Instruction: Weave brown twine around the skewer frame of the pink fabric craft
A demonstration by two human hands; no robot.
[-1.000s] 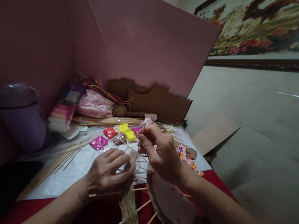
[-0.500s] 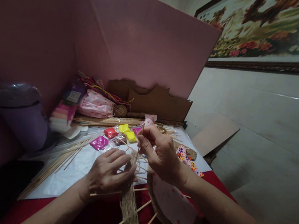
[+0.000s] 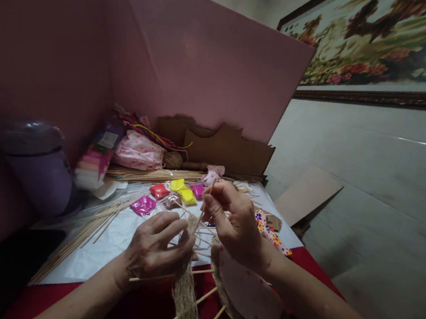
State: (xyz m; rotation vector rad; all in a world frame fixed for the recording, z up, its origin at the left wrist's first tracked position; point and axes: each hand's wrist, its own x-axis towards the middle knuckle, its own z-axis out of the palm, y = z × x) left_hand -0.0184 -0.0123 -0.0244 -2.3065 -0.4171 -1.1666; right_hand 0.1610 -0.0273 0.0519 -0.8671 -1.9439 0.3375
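Observation:
A round frame of thin sticks holds a white disc with pink spots (image 3: 249, 288), edged with twine, and a separate outer band of woven twine (image 3: 187, 301). My left hand (image 3: 158, 246) is closed on the far part of this band, thumb on the near side. One stick (image 3: 155, 277) juts out below that hand. Just right of it, my right hand (image 3: 238, 224) pinches a thin upright stick (image 3: 213, 184) between thumb and fingertips. Its lower end slants down to the top of the woven band; the exact contact there cannot be made out.
Bright clay packets (image 3: 143, 205) lie on the white sheet (image 3: 95, 259) beyond my hands. Loose sticks (image 3: 74, 243) are at the left, a twine ball (image 3: 173, 160) and cardboard (image 3: 230, 148) at the back. A purple bin (image 3: 40, 174) stands left; flowered fabric (image 3: 272, 232) lies right.
My right hand has shifted slightly right, and the stick in it leans more to the right. My left hand keeps its hold on the band. The whole view has moved a little.

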